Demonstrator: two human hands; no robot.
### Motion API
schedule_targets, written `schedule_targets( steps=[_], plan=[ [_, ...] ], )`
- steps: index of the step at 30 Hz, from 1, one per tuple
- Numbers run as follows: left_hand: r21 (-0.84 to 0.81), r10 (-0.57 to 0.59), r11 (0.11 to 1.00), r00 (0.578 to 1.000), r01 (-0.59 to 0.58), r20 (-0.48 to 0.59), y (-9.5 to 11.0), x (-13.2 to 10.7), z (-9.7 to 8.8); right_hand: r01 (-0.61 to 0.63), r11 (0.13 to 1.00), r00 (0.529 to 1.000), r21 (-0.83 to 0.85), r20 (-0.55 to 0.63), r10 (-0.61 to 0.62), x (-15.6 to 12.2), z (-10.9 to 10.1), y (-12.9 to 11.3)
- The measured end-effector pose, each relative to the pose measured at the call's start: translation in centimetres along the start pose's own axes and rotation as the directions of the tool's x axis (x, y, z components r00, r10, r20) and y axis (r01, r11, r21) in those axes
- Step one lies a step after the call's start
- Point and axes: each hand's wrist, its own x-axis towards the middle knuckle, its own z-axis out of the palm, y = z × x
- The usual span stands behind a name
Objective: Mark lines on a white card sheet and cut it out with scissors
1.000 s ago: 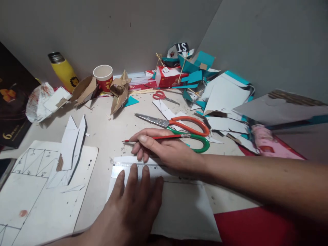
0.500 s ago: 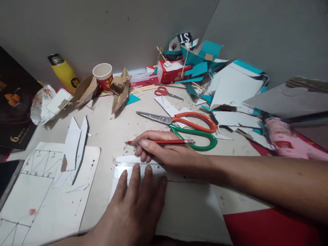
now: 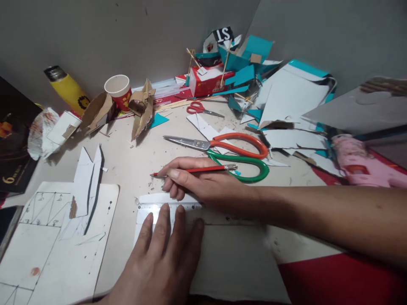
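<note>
My left hand [image 3: 165, 258] lies flat with fingers stretched out, pressing a clear ruler [image 3: 149, 210] onto a white sheet of card [image 3: 235, 262]. My right hand [image 3: 203, 184] reaches in from the right and is closed on a red pencil [image 3: 203, 170], which lies almost level with its tip pointing left, just beyond the ruler's far edge. Large scissors [image 3: 229, 154] with one orange and one green handle lie right behind that hand.
A white card with pencilled lines [image 3: 47, 237] and a cut piece on it lies at left. Small red scissors [image 3: 199, 109], a paper cup [image 3: 119, 90], a yellow bottle [image 3: 65, 87], cardboard models and a heap of teal and white offcuts [image 3: 270, 93] crowd the back. A pink object [image 3: 359, 159] lies right.
Both hands hold the same pose on ruler and pencil. The view has shifted slightly, so the things on the table appear a little lower-left or higher.
</note>
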Motion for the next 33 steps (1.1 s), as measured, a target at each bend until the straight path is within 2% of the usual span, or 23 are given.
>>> schedule_targets(
  steps=[28,33],
  plan=[
    [-0.005,0.013,1.0,0.999,-0.013,0.038,-0.6,-0.4,0.2,-0.009,0.999,1.0,0.038,-0.029,0.01,0.1,0.1,-0.7],
    [0.002,0.059,0.998,0.997,-0.059,0.042,-1.2,-0.3,0.0,-0.003,0.999,1.0,0.047,-0.027,0.004,0.1,0.0,-0.5]
  ],
)
